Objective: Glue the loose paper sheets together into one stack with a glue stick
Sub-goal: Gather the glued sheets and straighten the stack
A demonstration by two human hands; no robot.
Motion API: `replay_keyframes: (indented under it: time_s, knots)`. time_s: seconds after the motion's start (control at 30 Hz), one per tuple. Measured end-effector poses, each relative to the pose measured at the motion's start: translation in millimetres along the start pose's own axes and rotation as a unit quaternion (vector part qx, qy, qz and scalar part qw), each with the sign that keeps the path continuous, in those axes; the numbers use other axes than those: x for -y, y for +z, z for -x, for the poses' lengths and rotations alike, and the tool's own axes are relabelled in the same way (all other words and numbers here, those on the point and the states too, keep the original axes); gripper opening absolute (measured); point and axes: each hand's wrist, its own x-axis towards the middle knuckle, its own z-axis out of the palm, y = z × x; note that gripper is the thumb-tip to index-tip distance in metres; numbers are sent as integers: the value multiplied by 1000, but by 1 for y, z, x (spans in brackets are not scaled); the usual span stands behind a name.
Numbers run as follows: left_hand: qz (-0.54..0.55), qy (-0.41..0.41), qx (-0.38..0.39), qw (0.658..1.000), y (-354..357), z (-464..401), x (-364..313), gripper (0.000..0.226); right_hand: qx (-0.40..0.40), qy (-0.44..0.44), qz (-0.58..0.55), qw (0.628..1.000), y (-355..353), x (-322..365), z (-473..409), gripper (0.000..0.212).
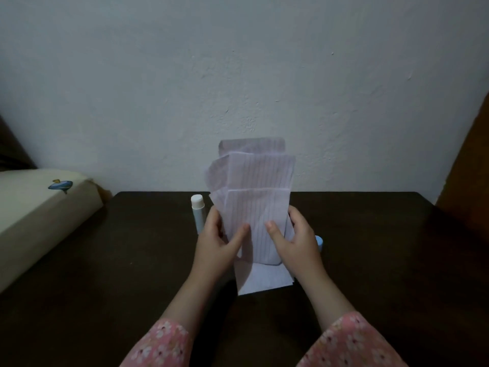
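**Lined sheets held upright in both my hands**

The dark table [105, 260] runs to the wall, its near edge cut off by the frame. A cream box [39, 215] overhangs its left edge. I hold the lined paper sheets [254, 197] upright above the table's middle, fanned unevenly at the top. My left hand [217, 245] grips their left edge, thumb on the front, fingers curled behind. My right hand [296, 239] grips the right edge likewise. One plain sheet [264, 279] lies flat beneath. The glue stick [198, 210] stands near the far edge, its base hidden behind my left hand. A blue cap [319, 241] peeks from behind my right hand, mostly hidden
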Motion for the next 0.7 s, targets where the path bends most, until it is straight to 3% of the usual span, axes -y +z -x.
replay_keyframes:
  time_s: [0.23, 0.4, 0.47, 0.63, 0.7]
  knots:
    - [22, -34, -17, 999, 5, 4, 12, 35, -3, 55, -19, 998, 6, -10, 6, 21]
    - [33, 53, -52, 997, 4, 3, -6, 34, -61, -17, -35, 997, 11, 0, 3, 22]
    - [15, 57, -47, 997, 4, 3, -4, 34, -50, -9, -25, 998, 13, -4, 3, 21]
    - [5, -60, -1, 998, 5, 4, 15, 44, 39, 95, -4, 995, 13, -24, 2, 32]
    - [11, -75, -4, 997, 6, 3, 16, 37, 36, 87, 29, 995, 14, -25, 1, 29]
